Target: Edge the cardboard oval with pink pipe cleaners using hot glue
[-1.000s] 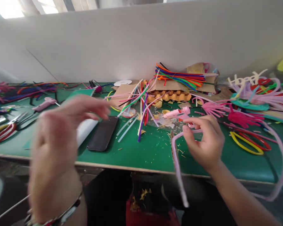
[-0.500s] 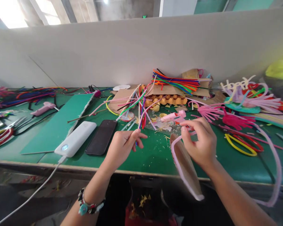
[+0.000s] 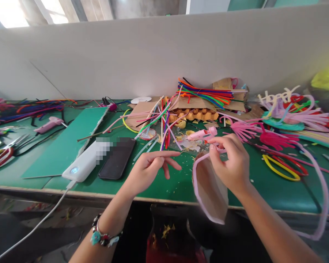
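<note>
My right hand (image 3: 231,162) is closed in a pinch at the top of a curved brown cardboard piece (image 3: 212,190), which hangs tilted over the table's front edge. A lilac pipe cleaner (image 3: 195,182) runs along the cardboard's left and lower rim. To the left, my left hand (image 3: 149,170) is open, its fingers stretched toward the cardboard and nothing visible in them. Just beyond it lie loose pipe cleaners, a purple one (image 3: 167,126) among them. A pink glue gun (image 3: 203,134) rests behind my right hand.
On the green table (image 3: 178,190) lie a white power bank (image 3: 82,166) with a cable, a black phone (image 3: 117,160) and a green board (image 3: 63,146). Scissors (image 3: 5,160) and another glue gun (image 3: 49,125) are at left. An egg carton (image 3: 200,115) and pink pipe-cleaner bunches (image 3: 279,138) lie farther back.
My left hand has loosened from a pinch near the purple pipe cleaner and its fingers now stretch to the right. The cardboard has turned, showing more of its inner face.
</note>
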`<state>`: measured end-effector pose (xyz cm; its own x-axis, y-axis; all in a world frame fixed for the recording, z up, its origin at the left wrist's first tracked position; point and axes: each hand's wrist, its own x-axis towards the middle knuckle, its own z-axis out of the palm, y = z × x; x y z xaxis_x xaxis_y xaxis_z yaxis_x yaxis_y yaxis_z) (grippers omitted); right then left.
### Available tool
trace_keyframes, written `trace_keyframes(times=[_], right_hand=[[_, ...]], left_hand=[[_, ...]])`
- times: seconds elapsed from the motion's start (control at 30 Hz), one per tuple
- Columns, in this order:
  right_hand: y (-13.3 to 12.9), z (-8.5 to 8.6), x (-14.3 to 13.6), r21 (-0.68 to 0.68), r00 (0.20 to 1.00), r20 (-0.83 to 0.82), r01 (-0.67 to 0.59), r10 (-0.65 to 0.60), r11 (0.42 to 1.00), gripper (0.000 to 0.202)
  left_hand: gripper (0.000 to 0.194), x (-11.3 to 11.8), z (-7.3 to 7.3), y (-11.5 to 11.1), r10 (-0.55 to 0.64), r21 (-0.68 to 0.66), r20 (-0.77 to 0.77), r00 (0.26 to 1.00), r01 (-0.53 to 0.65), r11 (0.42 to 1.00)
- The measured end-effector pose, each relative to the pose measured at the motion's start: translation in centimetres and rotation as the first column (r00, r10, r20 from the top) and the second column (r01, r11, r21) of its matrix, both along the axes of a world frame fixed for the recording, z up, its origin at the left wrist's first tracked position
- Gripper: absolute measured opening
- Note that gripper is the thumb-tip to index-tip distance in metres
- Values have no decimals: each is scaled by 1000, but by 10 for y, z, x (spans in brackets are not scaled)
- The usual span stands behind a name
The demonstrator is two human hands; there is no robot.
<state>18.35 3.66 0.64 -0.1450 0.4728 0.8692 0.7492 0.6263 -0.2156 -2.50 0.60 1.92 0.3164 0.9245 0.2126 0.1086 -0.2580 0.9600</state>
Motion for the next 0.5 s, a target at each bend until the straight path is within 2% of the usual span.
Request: trace_keyframes(times=[0.1, 0.3, 0.5], right_hand=[[-1, 2, -1, -12, 1000, 0, -3, 3, 1000, 12], [0, 0, 0, -32, 1000, 7, 7, -6, 999, 10], [1, -1, 0, -36, 1000, 4, 2, -2, 999, 9]], left_hand=[[37, 2, 0, 0, 19, -4, -12, 1000, -19, 1000], [36, 9, -1, 0, -75, 27, -61, 995, 77, 997], [38, 14, -3, 0, -27, 27, -41, 999, 28, 999]])
